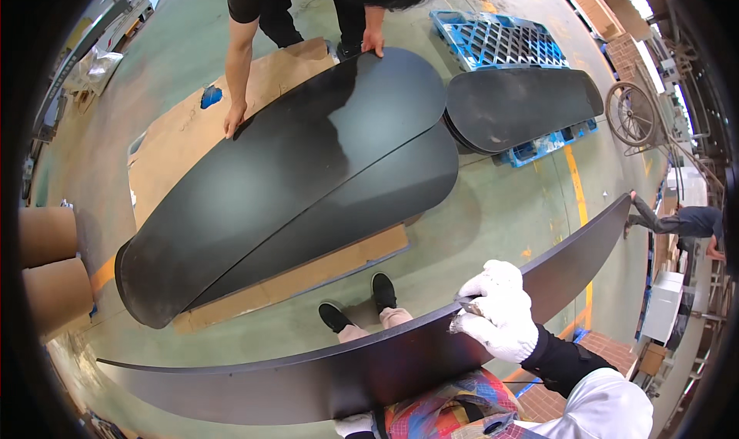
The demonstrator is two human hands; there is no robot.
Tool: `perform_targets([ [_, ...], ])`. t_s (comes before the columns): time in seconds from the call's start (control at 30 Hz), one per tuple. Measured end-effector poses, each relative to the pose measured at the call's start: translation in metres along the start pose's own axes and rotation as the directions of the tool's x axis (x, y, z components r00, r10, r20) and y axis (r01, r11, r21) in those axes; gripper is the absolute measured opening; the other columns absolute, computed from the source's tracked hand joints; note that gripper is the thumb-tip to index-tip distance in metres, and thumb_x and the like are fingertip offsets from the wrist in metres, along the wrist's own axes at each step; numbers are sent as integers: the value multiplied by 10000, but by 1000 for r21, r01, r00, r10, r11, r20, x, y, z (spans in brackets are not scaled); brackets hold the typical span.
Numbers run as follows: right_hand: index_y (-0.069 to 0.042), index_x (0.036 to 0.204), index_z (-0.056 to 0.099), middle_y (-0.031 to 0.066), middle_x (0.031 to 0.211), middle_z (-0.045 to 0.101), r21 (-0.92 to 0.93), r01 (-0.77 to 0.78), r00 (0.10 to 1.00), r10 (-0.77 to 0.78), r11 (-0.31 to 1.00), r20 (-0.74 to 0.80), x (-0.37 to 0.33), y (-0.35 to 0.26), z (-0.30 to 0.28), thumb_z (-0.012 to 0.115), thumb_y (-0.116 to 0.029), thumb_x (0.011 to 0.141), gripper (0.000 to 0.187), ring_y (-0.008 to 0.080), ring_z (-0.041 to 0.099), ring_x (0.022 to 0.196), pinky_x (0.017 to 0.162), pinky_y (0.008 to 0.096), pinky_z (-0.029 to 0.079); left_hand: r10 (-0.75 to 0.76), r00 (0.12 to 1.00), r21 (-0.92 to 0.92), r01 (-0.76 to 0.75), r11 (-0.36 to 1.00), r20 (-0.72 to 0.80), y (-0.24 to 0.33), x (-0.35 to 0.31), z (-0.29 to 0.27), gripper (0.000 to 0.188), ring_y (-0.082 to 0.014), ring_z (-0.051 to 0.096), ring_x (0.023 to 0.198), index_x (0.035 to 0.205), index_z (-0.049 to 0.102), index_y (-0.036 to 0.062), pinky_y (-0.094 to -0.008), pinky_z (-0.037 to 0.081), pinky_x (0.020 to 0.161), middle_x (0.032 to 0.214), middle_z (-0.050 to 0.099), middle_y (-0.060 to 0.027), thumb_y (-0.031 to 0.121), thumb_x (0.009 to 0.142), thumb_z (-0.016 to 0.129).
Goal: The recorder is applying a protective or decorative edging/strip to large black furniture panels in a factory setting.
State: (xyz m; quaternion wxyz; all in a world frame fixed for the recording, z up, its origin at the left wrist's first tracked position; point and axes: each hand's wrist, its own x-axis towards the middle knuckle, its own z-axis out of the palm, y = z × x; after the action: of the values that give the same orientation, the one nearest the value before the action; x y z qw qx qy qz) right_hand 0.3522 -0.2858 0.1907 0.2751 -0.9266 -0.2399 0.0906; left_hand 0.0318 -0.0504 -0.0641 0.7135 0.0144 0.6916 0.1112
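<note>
A long dark board (285, 385) with a curved outline stands on edge across the front of my body. My right hand (496, 312), in a white glove, is closed at its upper edge, pinching a small grey flat piece against that edge. What kind of piece it is cannot be made out. My left hand (354, 425), also gloved, is at the board's lower edge, its fingers mostly hidden behind it. Beyond my feet lie large dark rounded boards (308, 177), side by side. Another person's bare hands (235, 119) touch their far edge.
Cardboard (181, 139) lies beneath the large boards. More dark boards (523, 108) rest on a blue plastic pallet (500, 42) at the back right. Brown cardboard rolls (50, 262) stand at the left. A spoked wheel (631, 114) and another person (685, 223) are at the right.
</note>
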Motion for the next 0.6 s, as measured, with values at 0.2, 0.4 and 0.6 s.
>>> perform_targets([
  [0.2, -133, 625, 690, 47, 880, 633, -23, 22, 999, -22, 1000, -30, -5, 3, -7, 702, -162, 640, 35, 297, 542, 967, 976, 448, 380, -6, 999, -33, 8, 999, 45, -4, -13, -30, 569, -323, 484, 1266, 1301, 578, 105, -500, 345, 1096, 1380, 539, -105, 492, 923, 399],
  [0.4, -55, 779, 660, 70, 853, 625, 131, -303, 950, 290, 944, 113, -13, 0, -2, 709, -120, 659, 145, 318, 527, 1010, 1022, 434, 360, 147, 983, 8, -148, 989, 112, -5, -30, -75, 542, -322, 488, 1265, 1287, 585, 112, -491, 350, 1093, 1376, 546, -100, 465, 933, 376],
  [0.6, 41, 1126, 484, 95, 1046, 478, 581, -430, 882, 460, 691, 105, -24, -4, 7, 479, -11, 882, 249, 146, 594, 687, 699, 274, 481, 256, 964, -160, -242, 957, 69, -18, -44, -35, 526, -305, 523, 1224, 1291, 566, 78, -471, 393, 1066, 1356, 553, -105, 458, 976, 384],
])
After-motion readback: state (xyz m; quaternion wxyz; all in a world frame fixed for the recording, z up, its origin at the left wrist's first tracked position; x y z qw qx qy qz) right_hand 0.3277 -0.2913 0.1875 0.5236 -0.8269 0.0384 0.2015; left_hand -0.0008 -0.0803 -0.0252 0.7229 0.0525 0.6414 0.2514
